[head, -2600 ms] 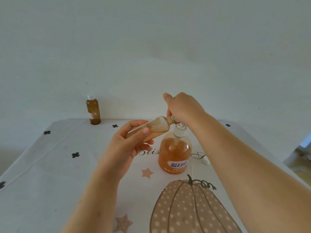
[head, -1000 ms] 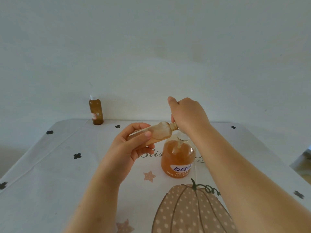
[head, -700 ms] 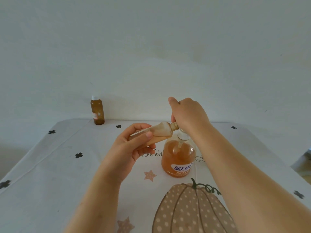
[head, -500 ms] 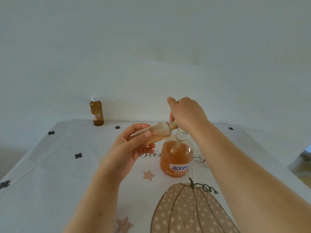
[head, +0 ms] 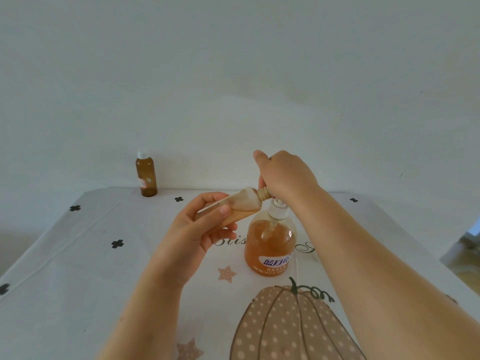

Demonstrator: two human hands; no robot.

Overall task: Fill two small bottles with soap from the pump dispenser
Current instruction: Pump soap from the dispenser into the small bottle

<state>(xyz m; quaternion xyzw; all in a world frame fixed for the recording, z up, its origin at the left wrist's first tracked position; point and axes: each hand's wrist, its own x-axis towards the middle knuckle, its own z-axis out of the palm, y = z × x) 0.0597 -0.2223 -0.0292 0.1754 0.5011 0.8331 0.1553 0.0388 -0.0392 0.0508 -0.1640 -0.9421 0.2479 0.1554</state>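
Observation:
A round pump dispenser of orange soap stands on the table, its white collar showing below my right hand. That hand covers the pump head, fingers curled over it. My left hand holds a small bottle tilted almost flat, thumb on top, with its open neck up against the pump spout under my right hand. Soap lies in the lower part of the tilted bottle. A second small brown bottle with a white cap stands upright at the table's far left edge.
The table wears a white cloth printed with black clovers, stars and a big dotted pumpkin. A plain wall rises right behind the far edge. The table's right edge drops off near the floor at the far right.
The pump head rose from its pressed position about a second ago, so more of the white collar shows. My left hand keeps the small bottle at the spout.

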